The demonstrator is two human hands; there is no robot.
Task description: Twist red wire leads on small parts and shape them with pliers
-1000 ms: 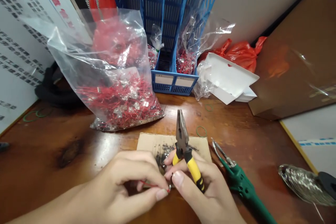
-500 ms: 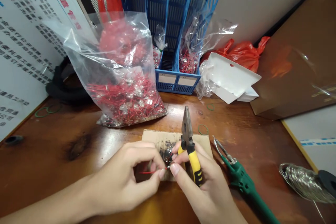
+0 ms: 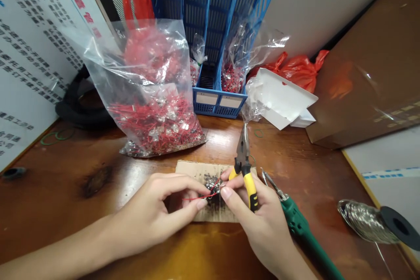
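Note:
Thumb and forefinger of my left hand (image 3: 164,212) are pinched on a thin red wire (image 3: 212,194), whose loose end sticks out to the left. My right hand (image 3: 262,223) is closed around long-nose pliers (image 3: 243,153) with yellow and black handles, their jaws pointing up and away. That hand's thumb and fingertip also pinch the wire's other end, where a tiny metallic piece shows, too small to name. Beneath the fingertips lies a piece of cardboard (image 3: 190,168) with dark scorch spots and small shiny metal parts, partly hidden by my hands.
A green soldering iron (image 3: 303,227) lies right of my right hand, beside a solder wire spool (image 3: 370,223). Behind stand a clear bag of red-wired parts (image 3: 157,118), a blue divided rack (image 3: 219,100), a white box (image 3: 285,96) and a brown carton (image 3: 367,78).
My right hand, with the pliers, has moved slightly up and right, away from the left fingertips. More of the red wire now shows between the hands. The view has shifted slightly.

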